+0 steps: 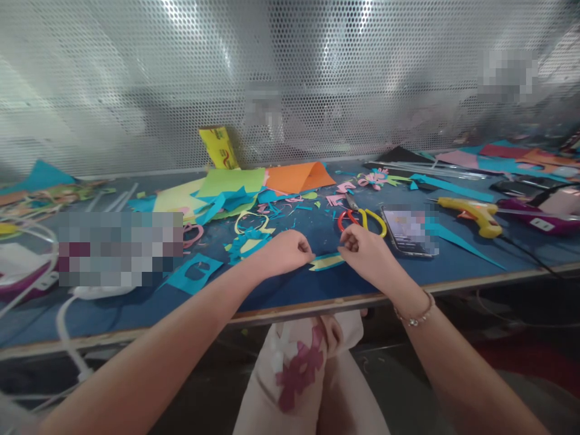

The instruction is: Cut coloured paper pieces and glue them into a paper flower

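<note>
My left hand (292, 252) hovers over the table's front part with its fingers curled together. Facing it, my right hand (365, 249) has thumb and fingers pinched; what either hand grips, if anything, is too small to tell. Just below the fingertips, between the hands, is a yellow and blue paper strip (327, 261). Left of my left hand lie a fringed blue paper cutout (247, 244) with yellow in it and a blue sheet with a hole cut in it (193, 273). Scissors (374, 222) with red and yellow handles lie beyond my right hand.
A phone (405, 231) and a yellow glue gun (475, 211) lie to the right. Colored sheets, including an orange one (296, 178), and several scraps cover the back. A white cable (67, 332) hangs at left. A perforated metal panel (290, 72) stands behind the table (276, 296).
</note>
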{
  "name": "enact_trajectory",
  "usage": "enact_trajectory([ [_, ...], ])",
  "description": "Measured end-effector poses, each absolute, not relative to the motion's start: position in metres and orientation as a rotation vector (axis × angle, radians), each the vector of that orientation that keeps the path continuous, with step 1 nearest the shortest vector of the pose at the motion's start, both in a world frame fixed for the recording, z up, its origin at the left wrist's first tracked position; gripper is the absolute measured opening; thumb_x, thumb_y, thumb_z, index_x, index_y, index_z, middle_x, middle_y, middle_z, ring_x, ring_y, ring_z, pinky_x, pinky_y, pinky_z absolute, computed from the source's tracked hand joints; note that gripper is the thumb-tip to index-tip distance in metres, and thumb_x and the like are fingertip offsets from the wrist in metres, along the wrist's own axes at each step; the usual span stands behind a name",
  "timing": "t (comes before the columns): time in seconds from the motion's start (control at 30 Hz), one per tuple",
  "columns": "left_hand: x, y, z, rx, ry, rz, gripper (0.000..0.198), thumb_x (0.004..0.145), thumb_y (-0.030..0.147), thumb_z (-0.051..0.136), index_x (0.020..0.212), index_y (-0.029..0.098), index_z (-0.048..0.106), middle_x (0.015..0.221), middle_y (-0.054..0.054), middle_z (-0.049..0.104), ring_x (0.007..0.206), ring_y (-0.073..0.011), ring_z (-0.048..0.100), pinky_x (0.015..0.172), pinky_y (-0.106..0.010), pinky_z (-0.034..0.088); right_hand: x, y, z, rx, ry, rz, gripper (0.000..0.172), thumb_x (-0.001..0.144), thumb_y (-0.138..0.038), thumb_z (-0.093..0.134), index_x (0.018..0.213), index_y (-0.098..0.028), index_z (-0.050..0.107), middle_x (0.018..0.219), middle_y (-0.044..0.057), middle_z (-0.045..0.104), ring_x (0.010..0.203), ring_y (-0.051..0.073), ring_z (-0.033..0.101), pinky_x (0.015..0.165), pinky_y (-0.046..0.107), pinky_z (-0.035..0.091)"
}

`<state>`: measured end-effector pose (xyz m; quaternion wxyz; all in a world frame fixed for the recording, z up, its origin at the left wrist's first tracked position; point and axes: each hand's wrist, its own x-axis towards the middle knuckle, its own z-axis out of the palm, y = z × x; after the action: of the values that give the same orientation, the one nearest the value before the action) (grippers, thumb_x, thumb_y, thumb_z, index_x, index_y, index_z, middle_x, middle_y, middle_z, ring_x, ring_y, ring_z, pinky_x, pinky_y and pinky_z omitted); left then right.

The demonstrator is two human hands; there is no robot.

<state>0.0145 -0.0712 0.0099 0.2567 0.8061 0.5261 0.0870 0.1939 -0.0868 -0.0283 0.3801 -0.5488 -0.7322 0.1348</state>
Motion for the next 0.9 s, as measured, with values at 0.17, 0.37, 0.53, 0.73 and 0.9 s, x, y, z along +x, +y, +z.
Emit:
enact_trajectory([
  [0.17,0.0155,-0.0706,0.0073,2.207,1.445,0.241,0.019,0.064,0.031,0.049,0.06,0.016,0.059,0.059,-0.003,0.061,0.056,-0.0133,0.054,0.052,-0.023,0.036,0.1935,-0.0871,-0.0275,-1.419,-1.855,0.355,0.013,0.06,-0.01,0.047,0.069,-0.018,0.046,0.057,-0.003,0.05,0.053,0.009,0.048,0.054,0.022,0.037],
  [0.37,0.0165,-0.0695,0.0046,2.221,1.465,0.24,0.017,0.063,0.031,0.05,0.058,0.017,0.057,0.058,-0.002,0.06,0.055,-0.0133,0.054,0.051,-0.023,0.035,0.1934,-0.0871,-0.0273,-1.442,-1.846,0.349,0.013,0.06,-0.01,0.046,0.07,-0.018,0.047,0.057,-0.003,0.05,0.054,0.01,0.049,0.055,0.023,0.038],
  [0.53,0.0142,-0.0673,0.0043,2.217,1.494,0.284,0.015,0.061,0.033,0.054,0.063,0.018,0.056,0.061,-0.001,0.059,0.056,-0.013,0.053,0.051,-0.023,0.035,0.1936,-0.0874,-0.0282,-1.432,-1.868,0.311,0.015,0.06,-0.01,0.046,0.072,-0.018,0.047,0.057,-0.003,0.049,0.053,0.01,0.048,0.055,0.022,0.037],
  [0.73,0.009,-0.0681,0.0057,2.212,1.464,0.396,0.015,0.064,0.029,0.054,0.074,0.018,0.054,0.063,0.001,0.056,0.057,-0.0125,0.052,0.051,-0.022,0.036,0.1933,-0.0884,-0.0284,-1.413,-1.863,0.292,0.015,0.062,-0.011,0.047,0.075,-0.018,0.047,0.058,-0.003,0.048,0.053,0.01,0.047,0.055,0.023,0.037],
  [0.9,0.0172,-0.0714,0.0053,2.364,1.374,0.565,0.016,0.072,0.025,0.045,0.077,0.017,0.059,0.077,-0.003,0.06,0.072,-0.014,0.055,0.065,-0.024,0.041,0.1936,-0.0877,-0.0292,-1.421,-1.831,0.298,0.013,0.063,-0.013,0.051,0.075,-0.018,0.048,0.059,-0.003,0.05,0.053,0.009,0.047,0.055,0.022,0.038],
])
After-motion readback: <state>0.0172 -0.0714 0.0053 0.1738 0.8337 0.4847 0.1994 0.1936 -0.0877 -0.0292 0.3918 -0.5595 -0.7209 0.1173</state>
